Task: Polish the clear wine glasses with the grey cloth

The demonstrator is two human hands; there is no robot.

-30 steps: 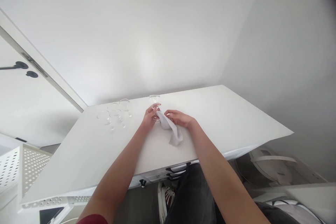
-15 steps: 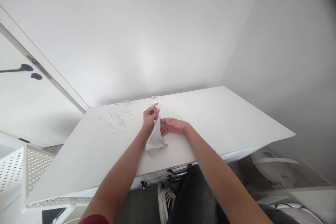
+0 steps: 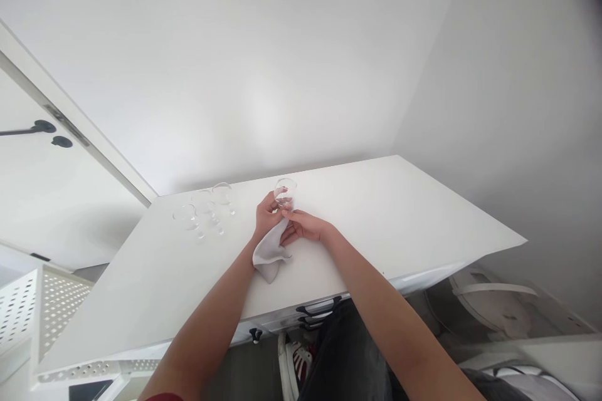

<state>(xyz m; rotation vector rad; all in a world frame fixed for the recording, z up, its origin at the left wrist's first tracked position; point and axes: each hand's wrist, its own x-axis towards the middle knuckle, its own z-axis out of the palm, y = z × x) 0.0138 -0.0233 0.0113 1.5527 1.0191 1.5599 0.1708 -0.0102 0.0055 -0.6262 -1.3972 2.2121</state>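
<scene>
A clear stemmed glass (image 3: 285, 188) is held upright over the white tabletop, its rim facing up. My left hand (image 3: 268, 216) wraps the glass from the left, with fingers behind the bowl. My right hand (image 3: 303, 226) meets it just below the bowl, its thumb and fingers closed on a light grey cloth (image 3: 271, 249). The cloth hangs down past my left wrist. The stem and foot of the glass are hidden by my hands and the cloth.
Several clear stemmed glasses (image 3: 203, 203) stand at the left rear of the white tabletop (image 3: 399, 219), near the wall. Drawers with black handles (image 3: 322, 309) are under the front edge. A white perforated rack (image 3: 59, 301) is at the lower left.
My right hand has come up and left to the base of the bowl and closed on the cloth. The glass has shifted slightly right and down in view, and the cloth has swung left.
</scene>
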